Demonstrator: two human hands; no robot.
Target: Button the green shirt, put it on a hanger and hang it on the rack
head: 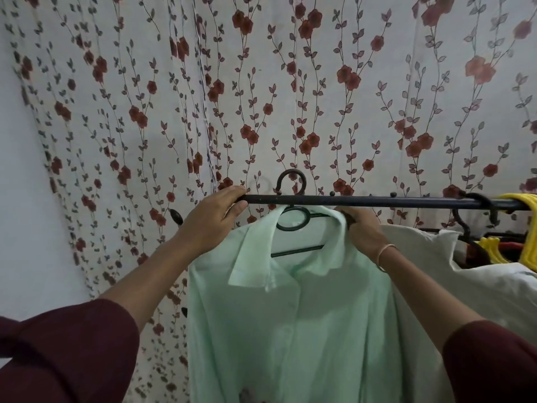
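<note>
At the left of the frame, a maroon sleeve (66, 344) leads up to the left hand (212, 219), whose fingers (232, 193) curl closed over the end of the black rack rail (363, 201) — apparently steadying it. Behind hangs a pale curtain (130, 97) printed with red flowers. At centre, the green shirt (305, 330) hangs on a black hanger (293, 222), its front placket closed as far as can be seen and its collar folded down; the hanger's hook (292, 181) loops over the rail just right of the left hand. The shirt falls between the two forearms, below both hands. To the right of the collar, the right hand (363, 231) reaches under the rail; its fingers are closed on the shirt's shoulder at the hanger's end, touching the cloth. Further right hang a cream garment (436, 257) and, at the right edge, yellow hangers (517, 199).

The step in hand looks to be the last one — hanging and settling the shirt on the rack. The next move likely calls for both hands to let go gently, once the hook sits fully over the rail and the shoulders lie even.
</note>
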